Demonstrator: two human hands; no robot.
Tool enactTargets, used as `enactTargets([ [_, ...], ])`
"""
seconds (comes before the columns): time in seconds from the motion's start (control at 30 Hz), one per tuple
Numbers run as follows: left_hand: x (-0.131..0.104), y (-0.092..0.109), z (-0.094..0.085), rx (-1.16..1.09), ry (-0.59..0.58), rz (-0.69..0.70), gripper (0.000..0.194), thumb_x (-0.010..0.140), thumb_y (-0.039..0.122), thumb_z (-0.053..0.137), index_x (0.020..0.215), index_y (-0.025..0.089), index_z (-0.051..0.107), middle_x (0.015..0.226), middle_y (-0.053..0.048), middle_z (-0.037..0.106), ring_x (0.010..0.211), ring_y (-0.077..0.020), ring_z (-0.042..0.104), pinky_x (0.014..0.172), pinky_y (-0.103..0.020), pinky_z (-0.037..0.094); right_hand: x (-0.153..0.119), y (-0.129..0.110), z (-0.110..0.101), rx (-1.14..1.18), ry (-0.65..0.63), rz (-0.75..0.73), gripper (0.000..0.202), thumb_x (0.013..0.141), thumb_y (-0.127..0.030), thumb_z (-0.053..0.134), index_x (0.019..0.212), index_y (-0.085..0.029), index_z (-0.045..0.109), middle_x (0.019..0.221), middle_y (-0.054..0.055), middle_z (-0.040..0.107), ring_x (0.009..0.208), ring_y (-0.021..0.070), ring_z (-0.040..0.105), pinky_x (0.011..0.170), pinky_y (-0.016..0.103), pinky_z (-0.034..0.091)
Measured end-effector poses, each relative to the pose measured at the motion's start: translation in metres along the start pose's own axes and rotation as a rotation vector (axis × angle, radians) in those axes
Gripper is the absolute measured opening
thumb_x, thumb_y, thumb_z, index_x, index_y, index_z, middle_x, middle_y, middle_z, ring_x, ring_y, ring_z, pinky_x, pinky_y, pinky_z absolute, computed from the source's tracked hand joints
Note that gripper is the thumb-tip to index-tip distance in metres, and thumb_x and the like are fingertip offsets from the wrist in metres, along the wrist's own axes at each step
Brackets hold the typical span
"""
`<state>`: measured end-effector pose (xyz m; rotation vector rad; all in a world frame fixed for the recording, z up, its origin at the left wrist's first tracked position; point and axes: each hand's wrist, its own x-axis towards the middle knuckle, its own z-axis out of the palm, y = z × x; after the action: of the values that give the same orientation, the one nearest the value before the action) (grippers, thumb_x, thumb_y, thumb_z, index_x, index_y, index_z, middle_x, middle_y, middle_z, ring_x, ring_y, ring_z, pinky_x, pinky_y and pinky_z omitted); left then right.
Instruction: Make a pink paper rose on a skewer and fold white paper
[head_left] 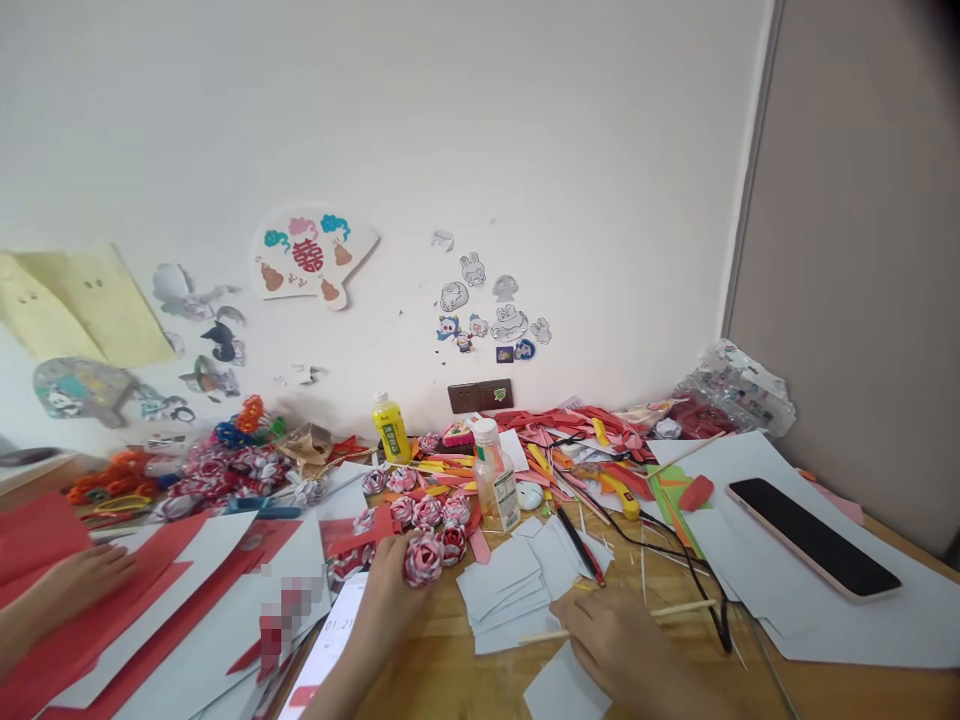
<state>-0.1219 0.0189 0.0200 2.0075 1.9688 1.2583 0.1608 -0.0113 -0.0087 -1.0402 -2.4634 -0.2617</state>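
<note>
My left hand (390, 585) is closed at the side of a red-and-white paper rose (424, 557), its fingers partly hidden behind the flower. Several similar paper roses (427, 512) lie just beyond it. Over the table's front, my right hand (611, 630) is curled down on a thin wooden stick (686, 607), which sticks out on both sides of it. Beneath and beside that hand are a loose white paper square (566, 685) and a fanned pile of white paper squares (502, 590). A black pen (577, 543) lies just past the fingertips.
Another person's hand (82, 585) rests on red paper (45, 545) at left. A lit phone (330, 640) lies under my left forearm; a dark phone (814, 535) lies right. A clear bottle (495, 480), yellow bottle (390, 430), black cable (667, 550) and paper strips crowd the back.
</note>
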Motion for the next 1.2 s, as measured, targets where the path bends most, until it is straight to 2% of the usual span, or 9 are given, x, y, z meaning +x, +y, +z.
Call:
enactTargets([
  [0.1, 0.031, -0.012, -0.009, 0.126, -0.131, 0.074, 0.042, 0.057, 0.013, 0.067, 0.098, 0.018, 0.058, 0.101, -0.009, 0.064, 0.098, -0.0272, 0.056, 0.088, -0.039, 0.044, 0.0, 0.001, 0.003, -0.007, 0.024, -0.012, 0.02, 0.067, -0.003, 0.049, 0.077, -0.019, 0.052, 0.066, -0.001, 0.063, 0.057, 0.0157, 0.057, 0.052, 0.027, 0.028],
  [0.2, 0.065, -0.019, -0.008, 0.248, -0.225, 0.107, 0.038, 0.068, 0.018, 0.067, 0.105, 0.019, 0.056, 0.108, -0.007, 0.061, 0.103, -0.0243, 0.054, 0.09, -0.04, 0.043, 0.0, 0.003, 0.009, -0.017, 0.038, -0.018, 0.02, 0.064, -0.002, 0.05, 0.076, -0.019, 0.051, 0.065, -0.001, 0.062, 0.057, 0.0159, 0.058, 0.052, 0.026, 0.028],
  [0.27, 0.087, -0.022, -0.003, 0.322, -0.27, 0.114, 0.029, 0.083, 0.027, 0.054, 0.111, 0.018, 0.052, 0.116, -0.006, 0.056, 0.099, -0.0217, 0.056, 0.083, -0.044, 0.046, 0.0, 0.005, 0.015, -0.034, 0.05, -0.03, 0.021, 0.062, -0.002, 0.05, 0.073, -0.019, 0.05, 0.062, -0.002, 0.062, 0.054, 0.0157, 0.057, 0.049, 0.026, 0.026],
  [0.43, 0.126, -0.027, 0.021, 0.442, -0.356, 0.092, 0.03, 0.084, 0.028, 0.052, 0.112, 0.017, 0.051, 0.114, -0.006, 0.056, 0.094, -0.0203, 0.058, 0.078, -0.041, 0.05, -0.002, 0.005, 0.032, -0.117, 0.083, -0.059, 0.019, 0.056, -0.003, 0.053, 0.065, -0.019, 0.047, 0.054, -0.002, 0.061, 0.044, 0.0156, 0.054, 0.043, 0.027, 0.019],
  [0.6, 0.139, -0.031, 0.035, 0.474, -0.5, 0.082, 0.029, 0.084, 0.028, 0.052, 0.111, 0.017, 0.051, 0.113, -0.007, 0.056, 0.093, -0.02, 0.059, 0.077, -0.041, 0.05, -0.003, 0.003, 0.041, -0.185, 0.082, -0.105, 0.018, 0.054, -0.006, 0.055, 0.06, -0.02, 0.046, 0.048, -0.002, 0.06, 0.037, 0.0154, 0.05, 0.04, 0.028, 0.013],
  [0.73, 0.144, -0.034, 0.032, 0.424, -0.611, 0.085, 0.029, 0.084, 0.028, 0.052, 0.111, 0.017, 0.052, 0.113, -0.006, 0.057, 0.093, -0.0202, 0.059, 0.077, -0.04, 0.05, -0.003, 0.0, 0.039, -0.177, 0.078, -0.097, 0.018, 0.055, -0.005, 0.055, 0.06, -0.02, 0.047, 0.048, -0.002, 0.06, 0.038, 0.0155, 0.051, 0.04, 0.028, 0.013],
  [0.87, 0.145, -0.032, 0.031, 0.374, -0.672, 0.061, 0.029, 0.084, 0.028, 0.052, 0.111, 0.017, 0.052, 0.112, -0.006, 0.057, 0.092, -0.02, 0.059, 0.077, -0.04, 0.05, -0.004, -0.002, 0.037, -0.16, 0.057, -0.102, 0.016, 0.058, -0.006, 0.057, 0.061, -0.019, 0.047, 0.05, -0.002, 0.06, 0.039, 0.0154, 0.053, 0.04, 0.028, 0.015],
  [1.03, 0.144, -0.028, 0.026, 0.369, -0.664, 0.046, 0.029, 0.084, 0.028, 0.052, 0.111, 0.017, 0.052, 0.112, -0.006, 0.057, 0.093, -0.02, 0.059, 0.077, -0.04, 0.05, -0.003, 0.002, 0.04, -0.201, 0.048, -0.126, 0.013, 0.061, -0.012, 0.058, 0.06, -0.019, 0.046, 0.049, -0.002, 0.06, 0.039, 0.0146, 0.052, 0.039, 0.027, 0.015],
  [1.2, 0.152, -0.036, -0.004, 0.506, -0.537, -0.051, 0.029, 0.084, 0.028, 0.053, 0.111, 0.017, 0.051, 0.112, -0.006, 0.057, 0.093, -0.0199, 0.059, 0.077, -0.04, 0.05, -0.002, 0.006, 0.046, -0.2, 0.06, -0.142, 0.014, 0.064, -0.014, 0.057, 0.059, -0.019, 0.045, 0.047, -0.002, 0.059, 0.037, 0.0148, 0.051, 0.037, 0.029, 0.014],
])
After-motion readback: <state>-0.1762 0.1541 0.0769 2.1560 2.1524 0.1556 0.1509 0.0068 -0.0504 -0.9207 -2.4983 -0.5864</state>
